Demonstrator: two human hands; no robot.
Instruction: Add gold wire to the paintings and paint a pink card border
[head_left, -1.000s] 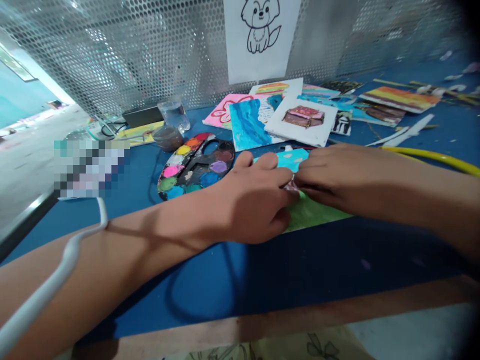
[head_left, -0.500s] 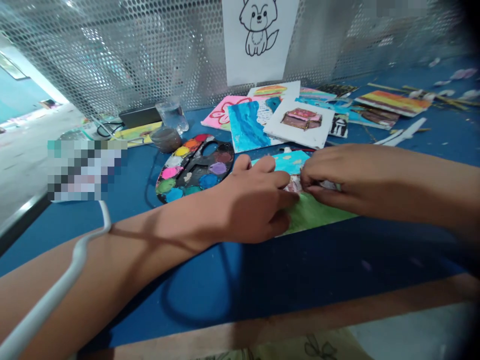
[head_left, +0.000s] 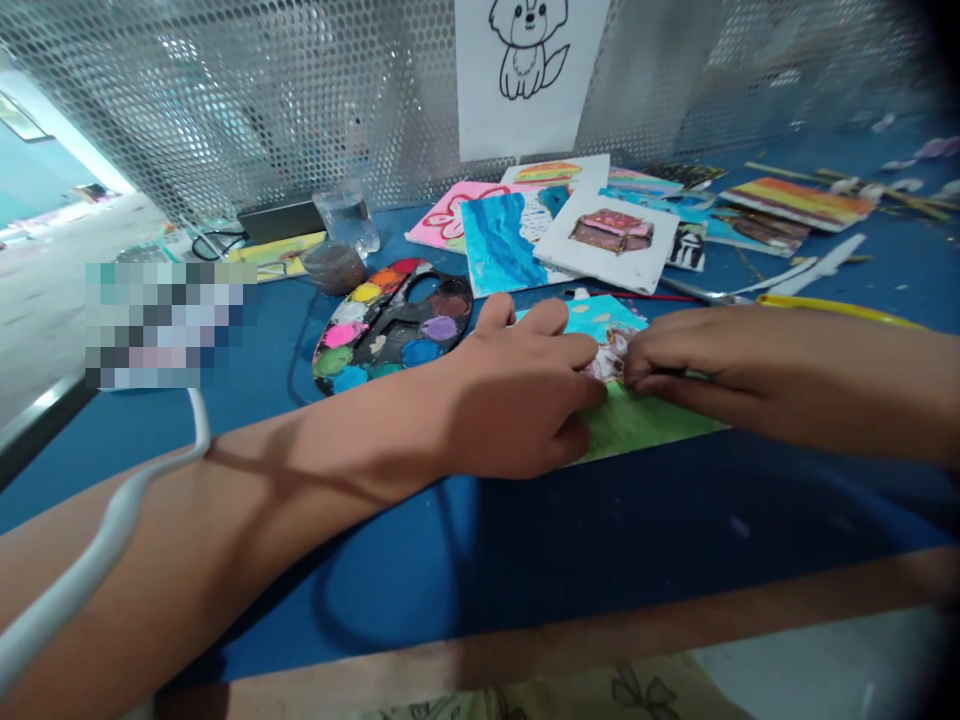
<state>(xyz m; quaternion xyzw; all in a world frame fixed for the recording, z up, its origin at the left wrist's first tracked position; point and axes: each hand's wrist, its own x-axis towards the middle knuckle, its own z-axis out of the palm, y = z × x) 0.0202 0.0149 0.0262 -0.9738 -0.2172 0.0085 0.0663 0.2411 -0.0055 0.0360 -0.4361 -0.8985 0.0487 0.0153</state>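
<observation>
A small painting (head_left: 630, 425) with a blue sky, green ground and a brown-and-white patch in its middle lies on the blue table. My left hand (head_left: 517, 400) is on its left side, fingers curled over the sheet and holding it down. From the right, my right hand (head_left: 697, 365) reaches onto the patch with thumb and fingers pinched together. Whatever is between those fingertips is hidden. Left of the painting is a palette (head_left: 349, 335) with several paint colours, partly behind my left forearm.
Several painted cards (head_left: 502, 245) overlap behind the hands. A water cup (head_left: 352, 220) and a murky jar (head_left: 334, 268) stand at the back left. Yellow-handled scissors (head_left: 832, 308) lie behind my right wrist. A fox drawing (head_left: 529, 120) hangs on the mesh panel. A white cable (head_left: 142, 480) crosses my left forearm.
The view has shifted slightly, bringing the yellow scissors handle into sight behind my right wrist. My right hand has moved a little rightward over the painting, showing more of the patch. The left hand keeps its place.
</observation>
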